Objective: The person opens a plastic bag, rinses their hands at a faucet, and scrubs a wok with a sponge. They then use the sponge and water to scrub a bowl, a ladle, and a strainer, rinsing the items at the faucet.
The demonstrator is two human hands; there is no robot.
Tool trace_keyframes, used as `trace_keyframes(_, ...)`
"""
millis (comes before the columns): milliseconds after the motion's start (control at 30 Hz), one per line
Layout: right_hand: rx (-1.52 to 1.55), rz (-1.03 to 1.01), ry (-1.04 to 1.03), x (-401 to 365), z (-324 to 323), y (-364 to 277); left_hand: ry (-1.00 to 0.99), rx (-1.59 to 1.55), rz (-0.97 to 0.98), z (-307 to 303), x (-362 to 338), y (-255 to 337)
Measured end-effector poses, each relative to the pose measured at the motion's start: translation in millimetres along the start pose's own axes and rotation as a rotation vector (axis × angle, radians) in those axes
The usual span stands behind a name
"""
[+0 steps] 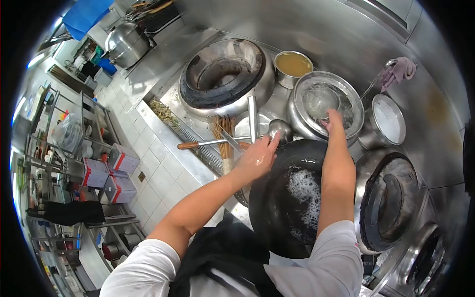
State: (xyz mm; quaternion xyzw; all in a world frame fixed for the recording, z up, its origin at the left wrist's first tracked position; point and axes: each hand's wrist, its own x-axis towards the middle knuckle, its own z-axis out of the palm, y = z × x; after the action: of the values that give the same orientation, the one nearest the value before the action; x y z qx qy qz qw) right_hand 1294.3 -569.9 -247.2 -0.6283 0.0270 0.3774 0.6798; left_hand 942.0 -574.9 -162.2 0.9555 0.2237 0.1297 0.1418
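Note:
My right hand [333,122] grips the near rim of a round metal bowl [320,101], which dips into the water of a wide steel pot [298,110]. Wet and slightly foamy, my left hand [258,156] has its fingers stretched out at the far left rim of a black wok [269,198]. Foamy water [304,188] lies in that wok, under my right forearm. Just beyond my left fingertips is the metal ladle [280,129], whose wooden-ended handle [187,145] points left. A bamboo wok brush [225,133] lies by my left wrist.
An uncovered wok burner [225,101] stands at the far left, another burner [388,203] at the right. Behind the steel pot is a pot of yellowish liquid [294,64]; a white-filled pot [388,119] stands right, below a faucet draped with a cloth [398,70]. Shelving [64,163] lines the left.

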Motion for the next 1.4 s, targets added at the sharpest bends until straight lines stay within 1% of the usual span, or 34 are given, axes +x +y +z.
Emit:
trace_keyframes(33, 0.003, 0.001, -0.007, 8, 1, 3, 0.001, 0.007, -0.003, 0, 1, -1)
trace_keyframes(100, 0.188, 0.02, -0.112, 17, 0, 9, 0.025, 0.033, 0.012, 2, -1, 1)
trace_keyframes(133, 0.19, 0.025, -0.102, 6, 2, 8, 0.016, 0.027, 0.015, 0, -1, 3)
trace_keyframes(200, 0.237, -0.08, -0.095, -16, 5, 4, -0.02, 0.034, -0.036, -3, 1, 4)
trace_keyframes(233, 0.233, -0.084, -0.076, -15, 0, 2, -0.012, 0.03, -0.041, -3, 1, 5)
trace_keyframes(300, 0.44, 0.151, -0.309, -14, -14, -5, -0.042, 0.066, -0.02, -4, 2, 5)
trace_keyframes(367, 0.439, 0.084, -0.304, -46, -23, -18, 0.041, 0.235, 0.114, 6, 4, -1)
trace_keyframes(400, 0.436, 0.07, -0.311, -67, -27, -28, 0.008, 0.333, 0.122, 9, 4, 1)
trace_keyframes(433, 0.383, 0.067, -0.315, -75, -34, -33, -0.019, 0.398, 0.17, 7, 6, 3)
trace_keyframes(500, 0.321, 0.085, -0.355, -95, -49, -41, -0.006, 0.514, 0.258, 8, 8, 8)
trace_keyframes(533, 0.318, 0.071, -0.338, -109, -52, -46, 0.0, 0.572, 0.297, 14, 11, 6)
trace_keyframes(567, 0.29, 0.065, -0.355, -125, -55, -48, 0.007, 0.559, 0.311, 20, 14, 6)
trace_keyframes(633, 0.259, 0.048, -0.354, -148, -66, -48, -0.072, 0.656, 0.429, 28, 18, 9)
trace_keyframes(667, 0.24, 0.051, -0.363, -160, -71, -46, -0.141, 0.73, 0.452, 32, 19, 12)
trace_keyframes(700, 0.218, 0.058, -0.373, -171, -75, -43, -0.136, 0.715, 0.464, 38, 22, 13)
trace_keyframes(767, 0.217, 0.041, -0.317, -200, -78, -32, -0.139, 0.712, 0.495, 51, 28, 11)
trace_keyframes(800, 0.216, 0.051, -0.315, -211, -80, -26, -0.17, 0.72, 0.495, 55, 31, 11)
trace_keyframes(900, 0.232, 0.056, -0.256, -246, -80, -1, -0.208, 0.734, 0.545, 52, 38, 16)
trace_keyframes(1033, 0.284, 0.081, -0.208, -281, -78, 38, -0.339, 0.809, 0.589, 43, 47, 21)
trace_keyframes(1067, 0.276, 0.107, -0.181, -289, -77, 47, -0.251, 0.909, 0.589, 54, 46, 17)
trace_keyframes(1100, 0.268, 0.131, -0.155, -297, -74, 53, -0.251, 0.901, 0.607, 56, 46, 15)
trace_keyframes(1167, 0.291, 0.103, -0.131, -316, -69, 68, -0.29, 0.643, 0.625, 58, 47, 12)
trace_keyframes(1200, 0.309, 0.083, -0.124, -325, -69, 75, -0.364, 0.635, 0.657, 49, 42, 15)
trace_keyframes(1233, 0.313, 0.083, -0.116, -330, -73, 81, -0.366, 0.632, 0.666, 45, 36, 17)
trace_keyframes(1300, 0.283, 0.169, -0.119, -338, -80, 93, -0.491, 0.743, 0.698, 41, 25, 22)
trace_keyframes(1333, 0.289, 0.158, -0.13, -347, -81, 96, -0.457, 0.808, 0.693, 50, 14, 21)
trace_keyframes(1367, 0.291, 0.156, -0.129, -354, -83, 102, -0.455, 0.81, 0.696, 57, 5, 19)
trace_keyframes(1400, 0.307, 0.15, -0.127, -359, -87, 107, -0.651, 0.669, 0.748, 50, -8, 24)
